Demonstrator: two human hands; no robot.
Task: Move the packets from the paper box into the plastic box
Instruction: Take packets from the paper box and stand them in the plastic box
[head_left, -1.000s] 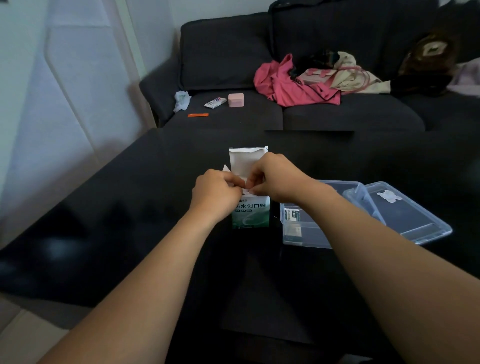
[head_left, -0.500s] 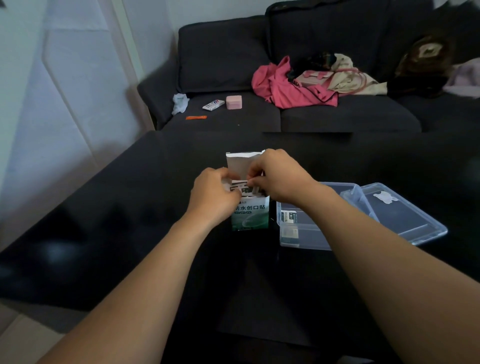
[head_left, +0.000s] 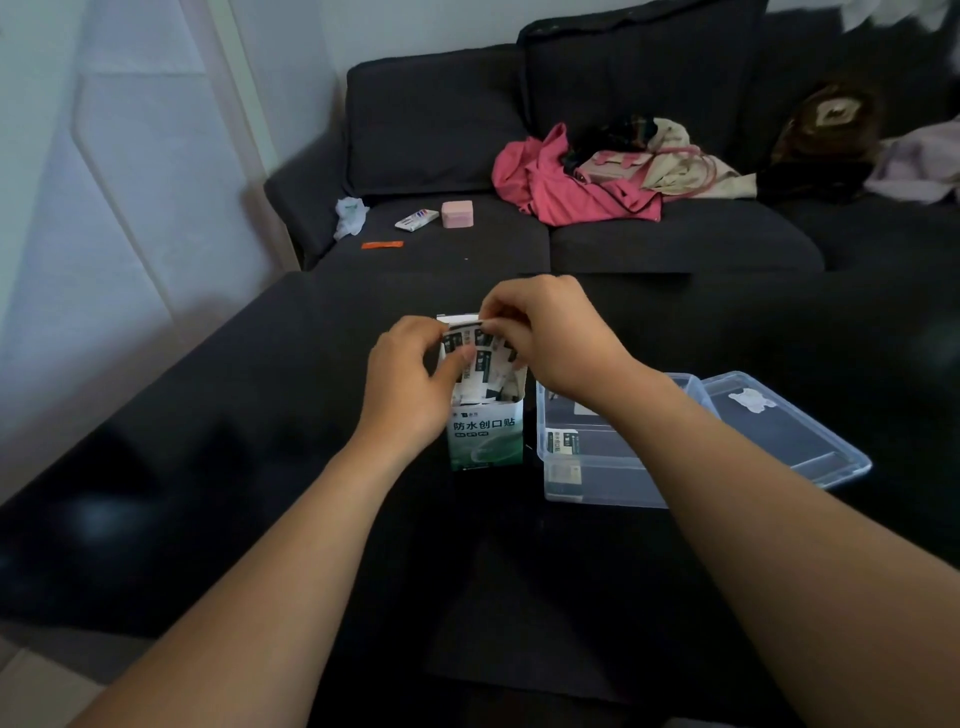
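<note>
— Fingertips (head_left: 491, 327) of the right hand (head_left: 550, 338) are curled and pinching the upper edge of a bundle of plaster packets (head_left: 480, 358); what is the left hand (head_left: 410, 384) doing?

— Its fingers are also curled onto the bundle, lower down on the left edge, thumb across the front. The packets are fanned out, standing half out of the open green-and-white paper box (head_left: 485, 436), which sits upright on the black table (head_left: 208, 467).

— Recommended procedure?

— Square the fan between both hands first, so no loose packet slips back. Lift straight up until the lower ends pass the box rim; the box looks light and may tip or rise with them.

— Destination?

— Clear plastic box (head_left: 597, 483), just to the right of the paper box, with its lid (head_left: 795, 436) lying off alongside. A few packets already lie inside. Carry the bundle across low and lay it flat.
</note>
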